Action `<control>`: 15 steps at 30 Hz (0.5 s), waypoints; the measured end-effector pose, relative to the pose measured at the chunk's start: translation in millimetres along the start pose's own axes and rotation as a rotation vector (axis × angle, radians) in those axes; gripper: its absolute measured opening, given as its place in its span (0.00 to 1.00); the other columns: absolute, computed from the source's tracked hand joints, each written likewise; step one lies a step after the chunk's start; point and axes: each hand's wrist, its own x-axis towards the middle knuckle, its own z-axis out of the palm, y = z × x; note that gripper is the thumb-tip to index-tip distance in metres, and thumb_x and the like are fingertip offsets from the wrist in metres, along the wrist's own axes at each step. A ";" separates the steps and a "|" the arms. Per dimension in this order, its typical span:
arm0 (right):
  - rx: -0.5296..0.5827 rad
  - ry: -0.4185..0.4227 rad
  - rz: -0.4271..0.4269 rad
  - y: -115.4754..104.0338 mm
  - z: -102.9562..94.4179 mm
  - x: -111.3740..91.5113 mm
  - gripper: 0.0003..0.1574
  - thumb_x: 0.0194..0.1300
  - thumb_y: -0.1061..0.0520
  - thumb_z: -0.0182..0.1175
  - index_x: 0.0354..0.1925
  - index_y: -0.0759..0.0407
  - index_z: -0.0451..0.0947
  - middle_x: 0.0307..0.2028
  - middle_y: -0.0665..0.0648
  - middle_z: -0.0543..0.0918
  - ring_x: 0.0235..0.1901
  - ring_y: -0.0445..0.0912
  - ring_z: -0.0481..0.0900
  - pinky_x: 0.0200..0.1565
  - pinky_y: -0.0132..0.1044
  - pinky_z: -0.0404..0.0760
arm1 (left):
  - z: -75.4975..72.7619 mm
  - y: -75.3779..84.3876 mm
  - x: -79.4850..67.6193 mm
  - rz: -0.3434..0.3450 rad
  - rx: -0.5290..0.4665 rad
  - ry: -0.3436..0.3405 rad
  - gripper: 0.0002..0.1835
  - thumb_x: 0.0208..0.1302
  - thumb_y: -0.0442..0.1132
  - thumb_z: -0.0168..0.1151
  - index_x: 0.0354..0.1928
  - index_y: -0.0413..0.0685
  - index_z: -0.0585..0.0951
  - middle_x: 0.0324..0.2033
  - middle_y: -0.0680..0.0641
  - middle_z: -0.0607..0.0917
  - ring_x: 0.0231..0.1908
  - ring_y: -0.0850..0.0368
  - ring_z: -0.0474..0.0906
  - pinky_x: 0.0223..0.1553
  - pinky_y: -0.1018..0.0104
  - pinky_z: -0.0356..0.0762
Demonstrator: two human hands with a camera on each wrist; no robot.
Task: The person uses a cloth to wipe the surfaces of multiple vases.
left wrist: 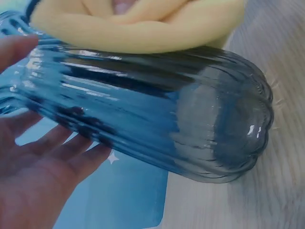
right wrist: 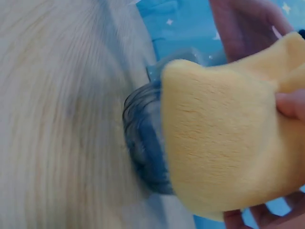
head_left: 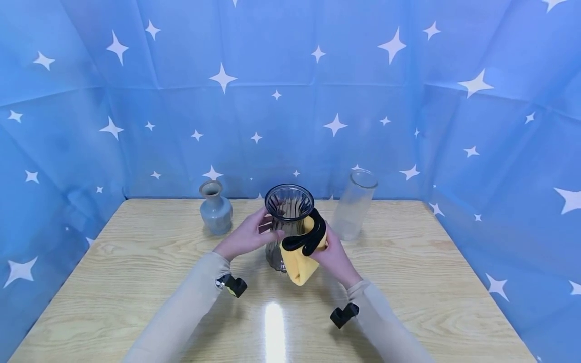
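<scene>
A dark, see-through ribbed glass vase (head_left: 287, 201) with a flared rim stands roughly upright at the middle of the table. My left hand (head_left: 248, 234) holds it from the left, thumb on the near side and fingers behind, as the left wrist view also shows on the vase's body (left wrist: 143, 109). On the vase's right side, my right hand (head_left: 335, 256) grips a folded yellow cloth (head_left: 299, 264) with black edging. The cloth (right wrist: 219, 138) lies against the glass and hides part of it. Whether the vase's base touches the table cannot be told.
Left of the hands stands a small grey-blue ceramic vase (head_left: 216, 214). A tall clear glass cylinder vase (head_left: 354, 206) is behind my right hand. The wooden table (head_left: 150, 262) ends at a blue curtain (head_left: 272, 116) with white stars.
</scene>
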 end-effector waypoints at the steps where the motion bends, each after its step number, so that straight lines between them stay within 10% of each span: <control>1: -0.008 -0.011 0.021 2.2 -1.0 -0.5 0.38 0.53 0.71 0.66 0.61 0.56 0.68 0.56 0.59 0.74 0.53 0.51 0.70 0.53 0.45 0.74 | 1.1 -0.5 0.5 -0.004 0.000 0.019 0.42 0.61 0.42 0.68 0.73 0.60 0.57 0.66 0.46 0.68 0.64 0.43 0.65 0.63 0.52 0.65; 15: -0.214 -0.080 0.097 25.4 -3.5 -6.3 0.50 0.50 0.68 0.72 0.69 0.55 0.62 0.57 0.61 0.76 0.55 0.54 0.72 0.57 0.49 0.69 | 12.0 -0.7 7.6 0.109 0.099 0.149 0.50 0.50 0.40 0.77 0.71 0.51 0.55 0.60 0.42 0.75 0.60 0.43 0.71 0.60 0.52 0.69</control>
